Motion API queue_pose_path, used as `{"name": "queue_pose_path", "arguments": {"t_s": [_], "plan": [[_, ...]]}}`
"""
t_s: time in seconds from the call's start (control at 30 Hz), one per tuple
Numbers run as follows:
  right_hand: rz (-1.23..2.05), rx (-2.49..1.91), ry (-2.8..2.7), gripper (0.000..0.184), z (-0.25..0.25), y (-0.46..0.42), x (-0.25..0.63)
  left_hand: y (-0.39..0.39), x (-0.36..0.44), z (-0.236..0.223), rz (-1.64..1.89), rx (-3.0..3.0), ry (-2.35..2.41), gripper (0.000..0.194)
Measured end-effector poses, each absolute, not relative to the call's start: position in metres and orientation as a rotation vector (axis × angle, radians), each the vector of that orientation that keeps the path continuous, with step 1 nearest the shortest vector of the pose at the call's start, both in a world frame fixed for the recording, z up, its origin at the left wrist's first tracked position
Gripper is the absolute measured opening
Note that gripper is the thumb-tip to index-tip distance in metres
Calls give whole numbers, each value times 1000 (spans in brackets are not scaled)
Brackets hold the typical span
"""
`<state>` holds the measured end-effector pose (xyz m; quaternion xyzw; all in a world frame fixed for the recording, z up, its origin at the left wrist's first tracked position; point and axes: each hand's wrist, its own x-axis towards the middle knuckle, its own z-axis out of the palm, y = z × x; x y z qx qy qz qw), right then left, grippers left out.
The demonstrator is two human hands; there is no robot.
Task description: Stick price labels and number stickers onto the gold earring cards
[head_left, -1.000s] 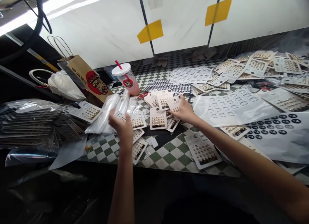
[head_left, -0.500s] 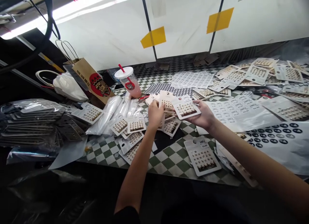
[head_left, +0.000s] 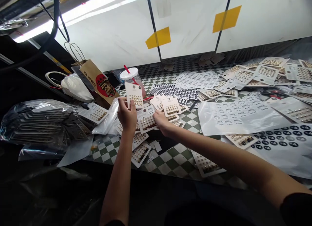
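My left hand is closed on an upright white earring card with rows of small gold studs, lifted in front of the lidded drink cup. Just right of it, my right hand grips the edge of another earring card, tilted low over the table, with a small white label near its top. Beyond the right hand lies a fanned pile of earring cards. More earring cards lie below the hands near the table's front edge, partly covered by the left forearm.
A plastic cup with a red straw stands behind my left hand, beside a brown paper bag. Clear plastic bags and a wrapped card stack lie left. Sticker sheets and heaped cards cover the right of the checkered table.
My left hand has moved left and raised an earring card from the pile area. The right hand has carried its card left, down beside the left hand. The view has shifted slightly.
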<state>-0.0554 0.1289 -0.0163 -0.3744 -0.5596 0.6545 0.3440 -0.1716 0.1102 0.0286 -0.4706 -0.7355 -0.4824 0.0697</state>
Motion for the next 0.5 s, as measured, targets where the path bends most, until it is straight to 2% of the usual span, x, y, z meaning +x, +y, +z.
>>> {"name": "queue_pose_path", "arguments": {"t_s": [0.07,0.17,0.23,0.33,0.4,0.5], "plan": [[1673,-1008,-1565,29,-13,127,-60,109,-170,27,-1190,-1614,-2080,11],[1580,-1080,-1715,13,-7,134,-44,100,-172,19,-882,-2018,-2033,15],[1454,-1137,-1774,15,-4,145,-21,91,-177,12,-702,-2210,-2012,19],[1192,-1239,-1813,31,-4,166,14,80,-187,3,-556,-2282,-1999,25],[1068,-1314,-1843,55,-9,177,25,76,-189,-1,-540,-2257,-2007,25],[989,-1381,-1899,89,-23,182,21,77,-184,-1,-506,-2199,-2022,14]]}}
